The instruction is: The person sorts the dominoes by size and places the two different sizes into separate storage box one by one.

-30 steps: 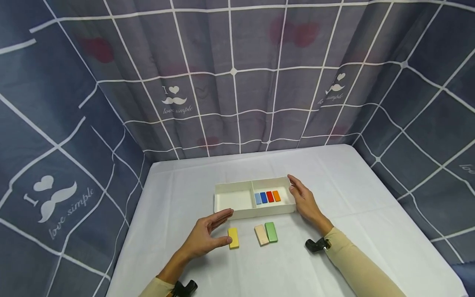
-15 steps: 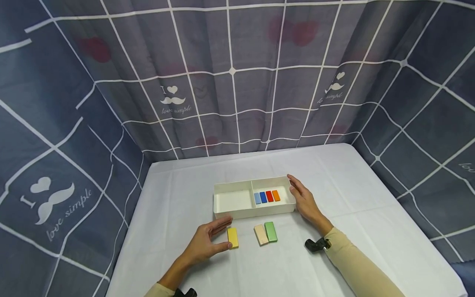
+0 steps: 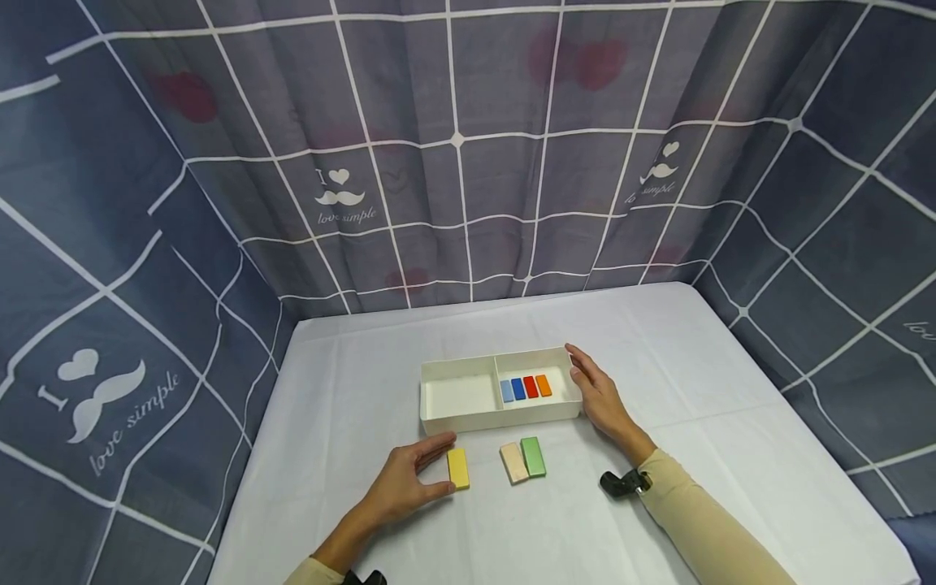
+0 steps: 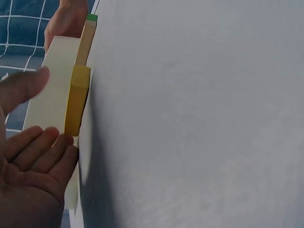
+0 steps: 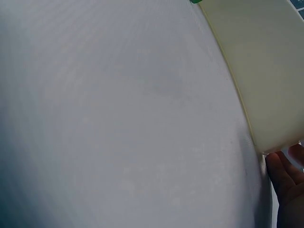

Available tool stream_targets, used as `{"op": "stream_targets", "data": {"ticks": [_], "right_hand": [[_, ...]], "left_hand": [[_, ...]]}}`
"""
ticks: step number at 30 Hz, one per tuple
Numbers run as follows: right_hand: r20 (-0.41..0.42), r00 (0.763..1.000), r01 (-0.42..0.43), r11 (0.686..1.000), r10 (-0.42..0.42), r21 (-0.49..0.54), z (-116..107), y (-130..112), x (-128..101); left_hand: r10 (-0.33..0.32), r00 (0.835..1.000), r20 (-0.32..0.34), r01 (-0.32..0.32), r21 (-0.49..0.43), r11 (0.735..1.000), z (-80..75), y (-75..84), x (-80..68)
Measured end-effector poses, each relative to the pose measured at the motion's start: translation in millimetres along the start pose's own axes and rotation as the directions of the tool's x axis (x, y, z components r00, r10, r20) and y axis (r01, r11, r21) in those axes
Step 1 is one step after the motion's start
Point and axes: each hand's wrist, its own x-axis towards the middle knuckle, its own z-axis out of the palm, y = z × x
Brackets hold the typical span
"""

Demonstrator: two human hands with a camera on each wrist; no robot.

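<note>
A yellow block (image 3: 458, 469) lies flat on the white table. My left hand (image 3: 405, 479) is spread beside its left side, thumb near the block's near end and fingers near its far end. In the left wrist view, the fingertips are right at one end of the yellow block (image 4: 77, 100), with the thumb held apart from the fingers. My right hand (image 3: 603, 398) rests against the right end of a white two-part box (image 3: 483, 422), fingers extended along that wall. A beige block (image 3: 514, 462) and a green block (image 3: 533, 457) lie side by side to the right of the yellow one.
In the box's right compartment lie a light blue piece (image 3: 508, 391), a blue piece (image 3: 518, 388), a red piece (image 3: 530, 387) and an orange piece (image 3: 543, 385). Dark grid-patterned curtains (image 3: 409, 187) surround the table (image 3: 351, 366) at the back and sides.
My left fingers have come down from over the box's front edge toward the far end of the yellow block. My right hand and the box stay in place.
</note>
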Motion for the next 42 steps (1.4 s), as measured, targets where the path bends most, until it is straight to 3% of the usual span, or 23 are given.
{"op": "stream_targets", "data": {"ticks": [11,19,24,42], "right_hand": [[-0.004,1.000,-0.004,1.000,0.004,-0.005,0.5,-0.8,-1.3],[-0.001,1.000,-0.001,1.000,0.001,-0.017,0.3,1.4,-1.6],[-0.009,1.000,0.004,1.000,-0.004,-0.018,0.7,2.6,-1.3],[-0.008,1.000,-0.001,1.000,0.001,0.008,0.3,-1.9,-3.7]], "left_hand": [[-0.002,1.000,0.005,0.001,0.185,0.983,5.4,0.1,0.2],[0.001,1.000,0.001,-0.001,0.238,0.971,8.2,2.1,1.3],[0.009,1.000,-0.003,-0.007,0.309,0.951,10.2,3.3,2.1],[0.029,0.999,-0.029,-0.018,0.332,0.943,8.6,6.6,2.8]]}}
